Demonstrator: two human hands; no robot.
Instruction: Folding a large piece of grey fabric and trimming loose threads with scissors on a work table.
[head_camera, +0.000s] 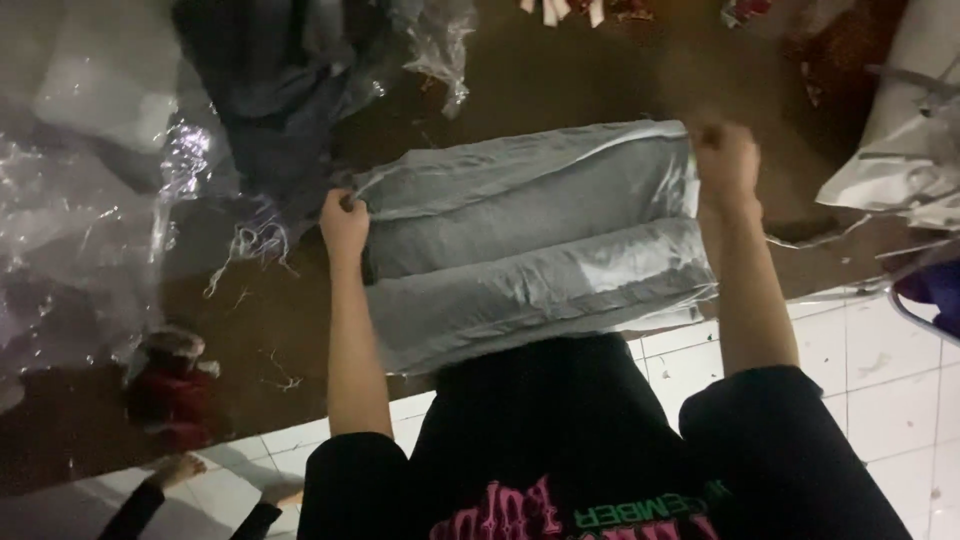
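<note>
Far left, at nine o'clock, clear plastic wrapping (70, 210) lies crumpled and shiny; a dark blue garment (280, 80) is heaped at eleven o'clock. Low at eight o'clock a small red object (170, 390) rests on the brown surface (560, 80), too blurred for us to name. At the bottom left corner another person's hand (178, 468) in a dark sleeve reaches in over the white tiled floor (880, 380). Moving inward, we note our left hand (344, 222), its grip pressed together, pinching the left edge of the grey folded garment (530, 240). The garment sits at the centre of view, stretched out flat between both hands and folded into long lengthwise bands, with a pale plastic sleeve seemingly around it. We judge the two-edge hold keeps the cloth taut so its folds stay flat and even. Our right hand (726, 165), at two o'clock, is motion-blurred but closed in a fist on the garment's right edge, slightly higher than the left. So the garment spans the gap directly between the two grips, touching both. Farther right, at three o'clock, pale plastic bags (900, 170) lie bunched at the surface's edge.
</note>
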